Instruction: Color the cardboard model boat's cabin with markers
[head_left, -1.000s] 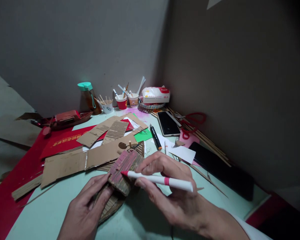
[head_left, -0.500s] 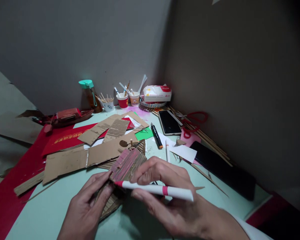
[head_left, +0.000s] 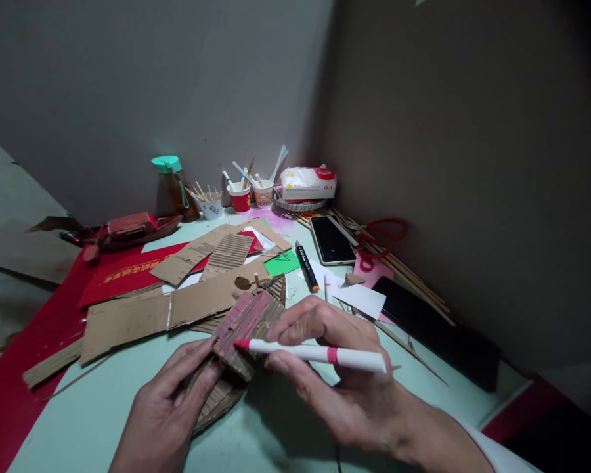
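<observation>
My left hand is closed on the near left side of a small corrugated cardboard model boat, which has a curved ribbed roof. Pink colouring covers the left part of that roof; the right part is bare brown. Between the thumb and fingers of my right hand is a white felt-tip marker with a pink band. Its pink tip lies against the lower part of the roof, or just over it. The far end of the boat points away, next to a small upright peg.
Flat cardboard pieces and a red folder lie to the left, near a finished-looking red boat. Behind stand a bottle and paper cups. Rightward are a black marker, a phone and red-handled scissors.
The marker tip has moved from the roof's lower left edge rightward and up onto its ribbed face. My left hand still grips the boat, nearly unmoved.
</observation>
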### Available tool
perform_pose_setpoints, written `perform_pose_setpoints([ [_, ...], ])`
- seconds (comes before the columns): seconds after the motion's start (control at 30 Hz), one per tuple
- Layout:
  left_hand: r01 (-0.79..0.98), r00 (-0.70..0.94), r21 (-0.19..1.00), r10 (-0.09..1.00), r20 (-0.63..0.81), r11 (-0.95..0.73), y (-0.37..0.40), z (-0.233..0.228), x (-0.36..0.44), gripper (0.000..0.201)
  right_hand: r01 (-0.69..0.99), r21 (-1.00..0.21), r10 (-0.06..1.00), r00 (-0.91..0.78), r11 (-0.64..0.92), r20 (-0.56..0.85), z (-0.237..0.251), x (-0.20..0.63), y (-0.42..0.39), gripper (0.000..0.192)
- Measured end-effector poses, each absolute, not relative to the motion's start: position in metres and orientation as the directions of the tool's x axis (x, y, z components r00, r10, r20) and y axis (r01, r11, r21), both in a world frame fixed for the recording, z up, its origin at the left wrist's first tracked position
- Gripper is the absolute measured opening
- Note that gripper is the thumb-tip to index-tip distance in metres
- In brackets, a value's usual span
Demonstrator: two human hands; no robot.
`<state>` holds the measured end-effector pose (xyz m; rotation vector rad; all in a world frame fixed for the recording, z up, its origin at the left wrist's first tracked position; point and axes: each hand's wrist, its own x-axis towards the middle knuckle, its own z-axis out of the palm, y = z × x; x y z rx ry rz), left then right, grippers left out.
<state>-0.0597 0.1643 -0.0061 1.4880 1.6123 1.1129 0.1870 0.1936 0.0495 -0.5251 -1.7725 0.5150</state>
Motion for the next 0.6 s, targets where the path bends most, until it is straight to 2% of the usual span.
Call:
perform_pose_setpoints([
  [0.13, 0.37, -0.101, 0.929, 0.995, 0.023, 0.016, 0.164, -0.007, -0.061, 0.045, 0.068, -0.604, 0.592, -0.306, 0.794, 0.745, 0.049, 0.187, 0.193, 0.013],
  [0.27, 0.391, -0.114, 0.92, 0.993, 0.012, 0.034, 0.164, -0.007, -0.061, 0.048, 0.106, -0.584, 0.59, -0.253, 0.805, 0.767, 0.05, 0.187, 0.193, 0.013],
  [0.4, 0.393, -0.129, 0.919, 0.992, 0.012, 0.04, 0.166, -0.004, -0.058, 0.05, 0.069, -0.614, 0.601, -0.313, 0.786, 0.735, 0.051, 0.187, 0.193, 0.015],
  [0.6, 0.408, -0.145, 0.912, 0.989, 0.019, 0.043, 0.168, 0.004, -0.052, 0.054, 0.076, -0.59, 0.587, -0.268, 0.803, 0.764, 0.049, 0.187, 0.193, 0.014],
])
